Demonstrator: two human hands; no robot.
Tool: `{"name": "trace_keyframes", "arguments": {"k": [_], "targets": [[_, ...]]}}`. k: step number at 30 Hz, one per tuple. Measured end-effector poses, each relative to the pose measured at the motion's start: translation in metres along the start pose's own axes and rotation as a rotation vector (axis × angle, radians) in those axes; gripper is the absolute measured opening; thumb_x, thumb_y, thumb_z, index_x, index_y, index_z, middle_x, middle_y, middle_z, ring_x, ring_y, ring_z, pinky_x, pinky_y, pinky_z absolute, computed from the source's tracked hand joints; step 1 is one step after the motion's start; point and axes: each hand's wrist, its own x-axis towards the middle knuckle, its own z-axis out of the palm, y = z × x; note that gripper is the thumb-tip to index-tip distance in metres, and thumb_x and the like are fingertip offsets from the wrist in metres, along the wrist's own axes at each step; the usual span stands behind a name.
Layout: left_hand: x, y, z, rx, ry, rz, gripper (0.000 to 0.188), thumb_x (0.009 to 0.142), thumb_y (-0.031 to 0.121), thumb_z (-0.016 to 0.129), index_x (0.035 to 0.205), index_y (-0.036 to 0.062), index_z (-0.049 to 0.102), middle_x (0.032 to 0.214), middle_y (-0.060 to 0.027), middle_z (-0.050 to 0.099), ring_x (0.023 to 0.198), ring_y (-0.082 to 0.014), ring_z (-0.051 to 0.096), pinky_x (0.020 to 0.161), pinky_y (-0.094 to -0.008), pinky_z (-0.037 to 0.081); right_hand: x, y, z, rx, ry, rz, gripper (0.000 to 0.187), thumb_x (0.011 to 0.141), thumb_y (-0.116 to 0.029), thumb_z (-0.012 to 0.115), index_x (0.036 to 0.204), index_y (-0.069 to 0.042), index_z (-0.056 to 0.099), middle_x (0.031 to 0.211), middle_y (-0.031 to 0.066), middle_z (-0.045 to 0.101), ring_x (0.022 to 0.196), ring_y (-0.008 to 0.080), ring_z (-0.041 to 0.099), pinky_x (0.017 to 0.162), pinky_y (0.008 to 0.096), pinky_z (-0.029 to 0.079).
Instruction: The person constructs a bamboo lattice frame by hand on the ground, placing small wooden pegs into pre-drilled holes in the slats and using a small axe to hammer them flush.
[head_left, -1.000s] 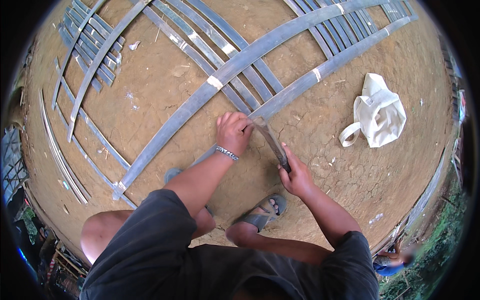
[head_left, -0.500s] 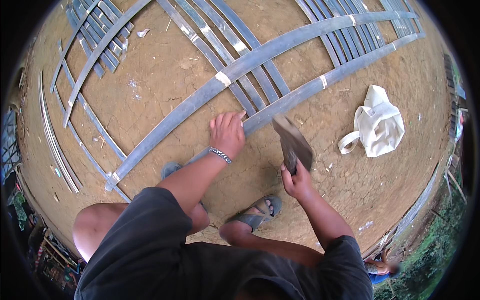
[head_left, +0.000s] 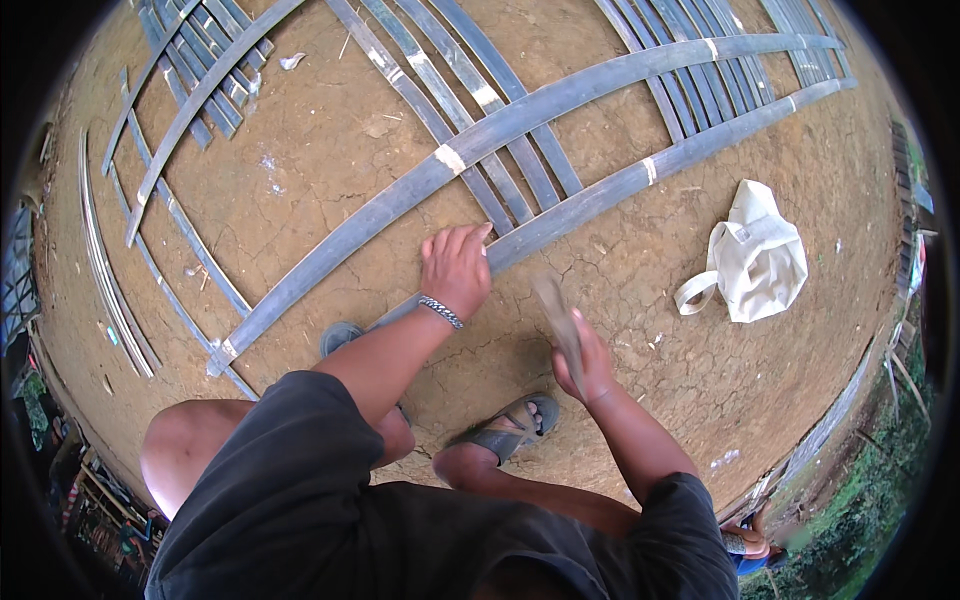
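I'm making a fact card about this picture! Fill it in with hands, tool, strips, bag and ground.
Left hand: on the near long grey strip, bracelet at wrist
Right hand: holding the tool
Tool: long, brownish, blurred; exact kind unclear
Other strips: far long strip, lying over narrower crossing strips
Bag: whitish, crumpled, on the right
Ground: brown, cracked earth

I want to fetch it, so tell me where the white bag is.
The white bag lies on the dirt ground at the right of the head view, right of and farther out than the right hand.
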Motion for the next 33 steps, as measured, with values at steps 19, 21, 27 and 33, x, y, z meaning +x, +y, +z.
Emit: {"name": "trace_keyframes", "arguments": {"k": [19,21,27,33], "targets": [[0.0,0.002,-0.001,-0.011,0.016,0.002,0.041,0.088,0.007,0.057,0.129,0.0093,0.06,0.117,-0.0117,0.062,0.112,-0.0313,0.055,0.104,-0.0464,0.035,0.014,-0.012,-0.004,0.078,-0.063,0.127,0.075,0.084,-0.003,0.066,0.152,-0.008,0.037,0.119,0.026,0.064,0.1,0.0445,0.066,0.084,0.047,0.055],[0.002,0.005,-0.004,-0.02,0.003,0.004,0.042,0.088,0.007,0.056,0.129,0.0094,0.06,0.116,-0.0117,0.062,0.113,-0.0312,0.055,0.104,-0.0465,0.035,-0.011,0.013,0.006,0.138,-0.063,0.145,0.069,0.084,-0.001,0.065,0.149,-0.006,0.043,0.129,0.0284,0.062,0.114,0.0447,0.065,0.092,0.0454,0.055],[-0.001,0.003,-0.002,-0.013,0.017,0.003,0.043,0.087,0.008,0.055,0.129,0.0096,0.061,0.117,-0.0119,0.061,0.113,-0.0306,0.055,0.103,-0.0463,0.035,0.026,-0.013,-0.018,-0.026,-0.221,0.338,0.074,0.085,-0.001,0.063,0.154,-0.011,0.038,0.133,0.0261,0.061,0.117,0.0422,0.064,0.097,0.0449,0.053],[0.0,0.002,-0.001,-0.017,0.003,0.006,0.045,0.087,0.006,0.055,0.131,0.0095,0.06,0.119,-0.012,0.06,0.114,-0.0307,0.054,0.104,-0.0464,0.034,-0.021,0.008,-0.045,0.085,-0.087,0.396,0.072,0.084,-0.002,0.065,0.152,-0.007,0.041,0.136,0.0272,0.06,0.117,0.0443,0.064,0.097,0.0439,0.055]]}}
